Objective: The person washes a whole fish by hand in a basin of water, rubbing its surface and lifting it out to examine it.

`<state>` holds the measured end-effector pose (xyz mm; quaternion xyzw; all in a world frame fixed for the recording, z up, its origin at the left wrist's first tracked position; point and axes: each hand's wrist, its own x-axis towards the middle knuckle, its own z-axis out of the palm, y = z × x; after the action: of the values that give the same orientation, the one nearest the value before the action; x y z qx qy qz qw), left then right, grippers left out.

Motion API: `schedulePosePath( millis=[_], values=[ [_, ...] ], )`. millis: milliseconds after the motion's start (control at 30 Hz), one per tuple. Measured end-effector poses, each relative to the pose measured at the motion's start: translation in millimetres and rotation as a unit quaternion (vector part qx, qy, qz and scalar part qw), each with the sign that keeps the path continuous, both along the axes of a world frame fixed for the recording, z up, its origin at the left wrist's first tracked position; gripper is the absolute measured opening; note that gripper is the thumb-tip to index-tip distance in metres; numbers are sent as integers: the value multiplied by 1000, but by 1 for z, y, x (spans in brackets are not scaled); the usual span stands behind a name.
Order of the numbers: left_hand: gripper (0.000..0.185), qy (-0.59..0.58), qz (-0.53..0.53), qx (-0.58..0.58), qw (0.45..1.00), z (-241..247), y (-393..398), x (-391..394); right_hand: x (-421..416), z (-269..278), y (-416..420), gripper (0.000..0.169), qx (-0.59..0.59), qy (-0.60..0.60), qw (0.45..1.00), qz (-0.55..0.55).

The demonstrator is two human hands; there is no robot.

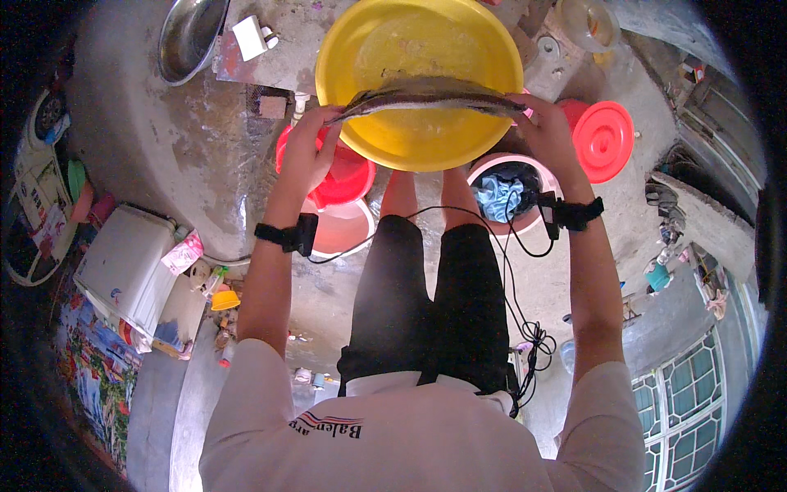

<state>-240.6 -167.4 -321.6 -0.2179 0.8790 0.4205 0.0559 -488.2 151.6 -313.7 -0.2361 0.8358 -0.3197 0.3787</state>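
Observation:
A dark, dripping-thin length of cloth [430, 98], bunched lengthwise, spans the gap between my two hands. Its left end is pinched in my left hand [312, 144], and my right hand [544, 132] grips the other end. The cloth sags only slightly and crosses in front of a large round yellow basin [424, 144]. Some blurred, sheer-looking fabric shows along its upper edge. What garment it is, I cannot tell. Black straps with small devices circle both my wrists.
Left of my legs, a red basin [353, 184] sits over a pinkish tub [338, 230]. On the right, a pink tub [544, 218] contains blue and dark cloth [498, 197], near a red lid [604, 141]. Black cables [505, 264] hang across my legs. A metal basin [190, 40] stands far left.

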Motion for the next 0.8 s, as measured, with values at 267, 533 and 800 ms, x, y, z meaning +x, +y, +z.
schedulePosePath(
  millis=[267,533,800],
  values=[
    [27,-35,56,57,996,42,9,25,1,33,13,28,-44,-55,997,25],
    [27,-77,72,2,994,10,-4,-3,-8,-1,-7,29,-63,7,997,-35],
    [25,29,38,-84,995,-63,-30,-77,-39,-73,-58,30,-28,247,968,17]
  ],
)
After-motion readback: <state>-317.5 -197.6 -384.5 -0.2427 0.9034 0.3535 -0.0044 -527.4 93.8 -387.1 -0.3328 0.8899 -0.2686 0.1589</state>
